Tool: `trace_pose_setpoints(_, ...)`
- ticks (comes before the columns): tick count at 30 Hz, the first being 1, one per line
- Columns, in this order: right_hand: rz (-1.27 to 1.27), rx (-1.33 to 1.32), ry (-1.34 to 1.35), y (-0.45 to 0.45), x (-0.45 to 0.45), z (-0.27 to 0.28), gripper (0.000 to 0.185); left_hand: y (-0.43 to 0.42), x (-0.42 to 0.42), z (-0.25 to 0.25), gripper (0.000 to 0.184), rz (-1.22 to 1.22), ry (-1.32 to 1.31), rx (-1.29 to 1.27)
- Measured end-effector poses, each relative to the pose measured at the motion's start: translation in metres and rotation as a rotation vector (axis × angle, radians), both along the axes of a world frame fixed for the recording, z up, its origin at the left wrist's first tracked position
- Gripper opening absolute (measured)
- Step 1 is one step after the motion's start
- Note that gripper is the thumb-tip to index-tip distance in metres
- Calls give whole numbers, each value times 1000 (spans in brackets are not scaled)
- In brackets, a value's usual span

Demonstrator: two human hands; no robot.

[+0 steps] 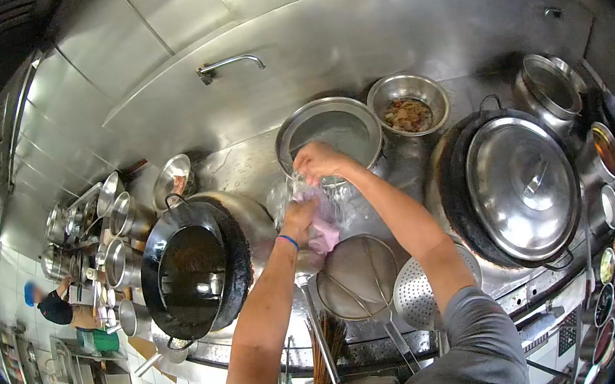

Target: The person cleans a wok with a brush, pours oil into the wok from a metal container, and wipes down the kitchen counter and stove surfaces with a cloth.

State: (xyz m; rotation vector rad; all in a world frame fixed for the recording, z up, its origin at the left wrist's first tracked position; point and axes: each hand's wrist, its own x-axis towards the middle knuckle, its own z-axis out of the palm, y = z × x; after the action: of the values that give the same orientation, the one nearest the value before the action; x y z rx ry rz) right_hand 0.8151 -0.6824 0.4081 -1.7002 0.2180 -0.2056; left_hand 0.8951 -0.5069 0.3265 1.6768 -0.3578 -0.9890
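My left hand (pixel 300 217), with a blue band at its wrist, is closed around a thin clear plastic bag (pixel 323 204) with something soft and pink (pixel 324 234) in its lower part. What the pink stuff is, I cannot make out. Just above, my right hand (pixel 319 162) has its fingers pinched at the bag's upper end, in front of a large steel pot of cloudy liquid (pixel 331 132). Below the bag lie a round mesh strainer (pixel 357 273) and, to its right, a perforated skimmer (pixel 421 293).
A wok of dark oil (pixel 192 273) sits at left, a lidded wok (pixel 523 186) at right. Behind stands a steel bowl of food scraps or seasoning (pixel 408 101). A ladle handle (pixel 320 335) points towards me. Seasoning containers line the right edge. Another person (pixel 56 305) stands far left.
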Motion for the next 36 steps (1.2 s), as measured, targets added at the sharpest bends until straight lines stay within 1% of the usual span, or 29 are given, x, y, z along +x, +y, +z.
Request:
trace_pose_setpoints(3,-415,-757,5,-34,-2,-6,33,2,-19,33,8,-58,-321,104)
trace_pose_setpoints(5,-571,-769,114,-59,2,-47,41,-1,-3,11,8,-41,-447,62)
trace_pose_setpoints(6,-647,-773,169,-62,2,-52,45,-1,-3,12,8,-32,-509,43)
trace_pose_setpoints(8,-480,-58,152,-57,6,-64,53,-1,-2,13,8,-53,-381,-14)
trace_pose_setpoints(9,-384,295,139,-51,6,-66,57,-2,-5,21,8,-65,-317,-44)
trace_pose_setpoints(11,-70,742,-4,-24,-8,-44,64,-4,-14,45,8,-60,-258,-15)
trace_pose_setpoints(12,-79,688,-108,-2,-11,-34,62,-6,-18,56,8,-60,-226,2)
trace_pose_setpoints(14,-92,575,-314,40,-16,-23,58,-13,-17,71,11,-60,-320,-123)
trace_pose_setpoints(15,-55,437,-236,50,-26,-25,54,-17,-16,82,12,-60,-368,-187)
trace_pose_setpoints(17,17,159,-84,63,-43,-30,48,-19,-19,127,17,22,-402,-271)
trace_pose_setpoints(18,-37,64,-77,65,-42,-46,46,-14,-18,146,20,65,-421,-313)
trace_pose_setpoints(19,-89,-31,-70,61,-34,-75,44,-7,-13,157,23,125,-369,-357)
trace_pose_setpoints(20,-143,-127,-65,59,-29,-90,43,1,-7,167,26,183,-316,-401)
trace_pose_setpoints(21,-140,-126,-45,58,-31,-80,42,8,1,174,30,239,-263,-443)
trace_pose_setpoints(22,-136,-124,-21,58,-36,-60,43,16,17,164,33,173,-160,-455)
trace_pose_setpoints(23,-130,-124,4,60,-43,-42,44,23,37,139,37,109,-55,-468)
trace_pose_setpoints(24,-134,-26,-100,64,-46,-31,47,28,47,117,40,44,49,-484)
trace_pose_setpoints(26,-138,172,-311,75,-46,-11,53,37,18,81,51,80,308,-397)
trace_pose_setpoints(27,-77,241,-278,80,-47,0,57,42,-5,80,60,19,529,-292)
trace_pose_setpoints(28,-16,313,-245,87,-50,11,60,46,-32,96,65,67,601,-120)
trace_pose_setpoints(29,46,387,-210,92,-50,15,63,47,-42,86,65,95,666,-238)
trace_pose_setpoints(30,90,125,-232,87,-42,-4,67,47,-48,72,64,125,730,-358)
trace_pose_setpoints(31,34,-186,-219,89,-50,-5,67,47,-47,58,64,153,793,-482)
trace_pose_setpoints(32,-23,-499,-202,95,-62,-5,68,43,-31,33,59,117,796,-517)
trace_pose_setpoints(33,-82,-813,-183,100,-72,-7,69,42,-30,33,59,71,747,-488)
trace_pose_setpoints(34,-126,-698,-270,104,-75,-16,78,39,-29,34,58,26,698,-461)
trace_pose_setpoints(35,-140,-695,-298,108,-77,-20,84,36,-29,34,58,-18,649,-431)
trace_pose_setpoints(36,-158,-690,-325,113,-81,-21,90,29,-30,26,59,14,751,-468)
